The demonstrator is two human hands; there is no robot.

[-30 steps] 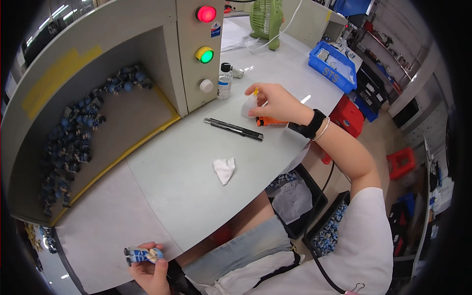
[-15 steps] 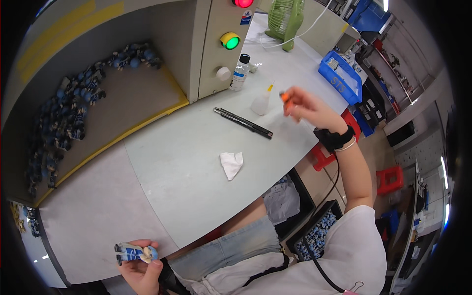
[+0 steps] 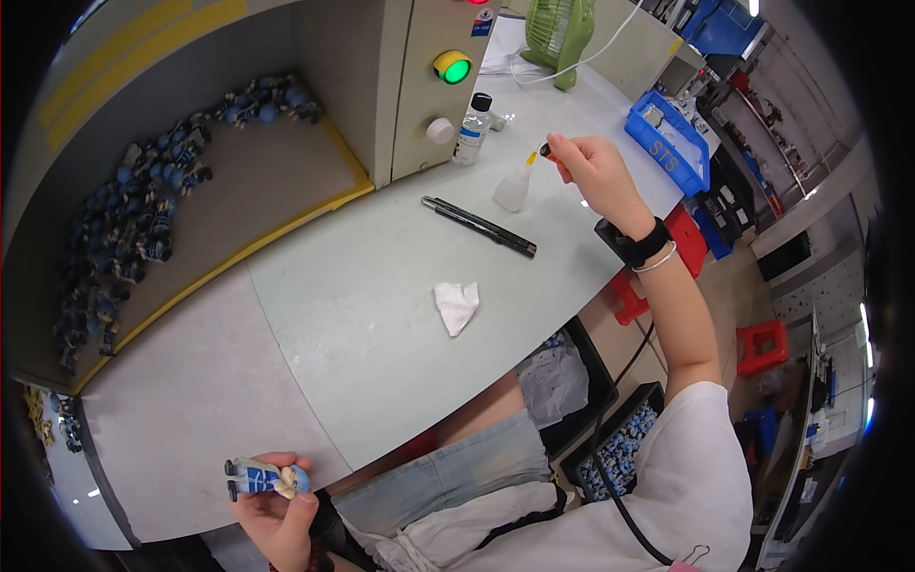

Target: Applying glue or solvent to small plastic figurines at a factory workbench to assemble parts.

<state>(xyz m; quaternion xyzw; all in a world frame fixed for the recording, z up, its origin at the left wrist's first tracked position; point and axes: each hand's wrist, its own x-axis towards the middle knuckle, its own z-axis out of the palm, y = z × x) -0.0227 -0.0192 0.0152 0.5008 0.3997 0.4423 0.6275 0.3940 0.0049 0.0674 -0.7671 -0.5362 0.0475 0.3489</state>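
My left hand [image 3: 278,510] grips a small blue and white figurine [image 3: 257,477] at the near edge of the pale green table [image 3: 362,315]. My right hand [image 3: 596,172] is raised over the far side of the table, pinching a small orange-tipped tool [image 3: 547,152]. Its tip sits just beside the yellow nozzle of a small white squeeze bottle [image 3: 514,185] that stands on the table. A black utility knife [image 3: 479,226] lies to the left of the bottle, and a crumpled white tissue [image 3: 456,304] rests mid-table.
A grey machine housing with a green lit button [image 3: 456,69] and a white knob stands behind; its open bay holds several blue figurines [image 3: 143,219]. A clear bottle with a black cap [image 3: 472,127], a green fan [image 3: 556,33] and a blue bin [image 3: 667,143] sit beyond.
My right hand has lifted off the table with the orange-tipped tool and moved beside the squeeze bottle's nozzle. The left hand keeps holding the figurine. The view has tilted.
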